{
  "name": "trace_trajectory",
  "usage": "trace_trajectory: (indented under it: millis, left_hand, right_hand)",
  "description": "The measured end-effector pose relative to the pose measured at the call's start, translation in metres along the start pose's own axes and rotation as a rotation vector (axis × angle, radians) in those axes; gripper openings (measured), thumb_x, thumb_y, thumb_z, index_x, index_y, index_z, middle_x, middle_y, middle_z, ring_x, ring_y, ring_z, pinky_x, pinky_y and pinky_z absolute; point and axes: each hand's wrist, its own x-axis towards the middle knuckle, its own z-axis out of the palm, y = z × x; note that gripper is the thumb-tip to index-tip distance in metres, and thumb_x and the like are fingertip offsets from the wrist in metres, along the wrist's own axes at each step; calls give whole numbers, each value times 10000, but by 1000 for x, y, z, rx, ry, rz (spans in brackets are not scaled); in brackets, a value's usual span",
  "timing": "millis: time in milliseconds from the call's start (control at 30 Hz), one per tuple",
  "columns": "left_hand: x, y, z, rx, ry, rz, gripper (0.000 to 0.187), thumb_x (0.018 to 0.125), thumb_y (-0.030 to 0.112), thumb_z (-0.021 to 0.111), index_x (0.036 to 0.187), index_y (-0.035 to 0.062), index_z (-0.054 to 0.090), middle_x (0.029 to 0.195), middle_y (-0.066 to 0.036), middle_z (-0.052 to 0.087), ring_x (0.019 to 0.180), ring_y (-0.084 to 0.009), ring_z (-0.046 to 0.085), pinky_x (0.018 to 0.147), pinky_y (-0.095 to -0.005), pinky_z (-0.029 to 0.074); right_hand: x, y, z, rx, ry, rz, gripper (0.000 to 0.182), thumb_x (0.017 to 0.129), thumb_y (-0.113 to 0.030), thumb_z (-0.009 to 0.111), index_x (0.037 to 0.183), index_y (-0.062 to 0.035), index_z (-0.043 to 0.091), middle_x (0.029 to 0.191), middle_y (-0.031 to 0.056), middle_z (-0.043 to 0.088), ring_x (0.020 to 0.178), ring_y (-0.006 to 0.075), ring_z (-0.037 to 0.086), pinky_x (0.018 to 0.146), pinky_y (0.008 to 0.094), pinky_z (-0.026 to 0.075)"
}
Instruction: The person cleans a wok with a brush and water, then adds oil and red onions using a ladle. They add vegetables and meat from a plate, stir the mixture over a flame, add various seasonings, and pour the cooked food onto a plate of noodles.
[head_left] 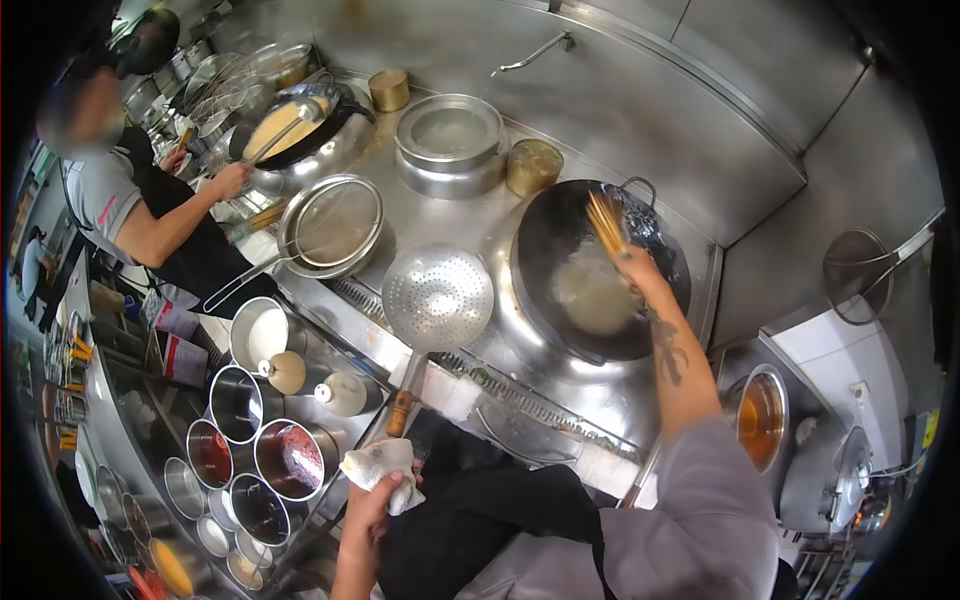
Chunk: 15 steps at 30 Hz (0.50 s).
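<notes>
Bamboo brush [607,222] at the wok [540,315]

Grasping the bamboo brush in the right hand [640,268], beside the cloudy liquid [595,298] in the wok. Clutching a white cloth [385,468] in the left hand [370,505], near the wooden handle [400,412] of the perforated ladle [438,298] on the steel surface [388,200].

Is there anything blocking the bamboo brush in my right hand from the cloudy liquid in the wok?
Nothing visible blocks it. Your right hand holds the bamboo brush over the wok, close to the cloudy liquid, with no utensil between them. The perforated ladle lies outside the wok, to its left.
</notes>
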Motion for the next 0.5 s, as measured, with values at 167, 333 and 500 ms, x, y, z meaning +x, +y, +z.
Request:
trace_trajectory:
  millis: [167,333,500]
  left_hand:
    - [1,12,19,15,-58,-54,578,756,100,708,1260,9,438,972,-181,631,809,-242,655,711,-353,546]
    - [3,20,29,22,-72,-50,557,755,89,706,1244,4,452,977,-174,635,796,-233,654,699,-345,545]
    - [20,13,45,79,-157,-76,524,784,136,691,1238,5,465,941,-156,643,766,-217,652,665,-316,543]
  right_hand:
    - [-67,-50,32,164,-256,-114,373,829,-328,625,1139,-121,613,719,118,658,645,252,654,651,403,530]
    - [-154,15,-49,-226,-474,-200,373,776,-308,660,1075,-86,660,902,164,693,753,290,678,750,393,532]
    - [-88,41,-66,-450,-302,95,393,761,-300,649,1065,-52,675,948,200,693,859,332,690,811,407,537]
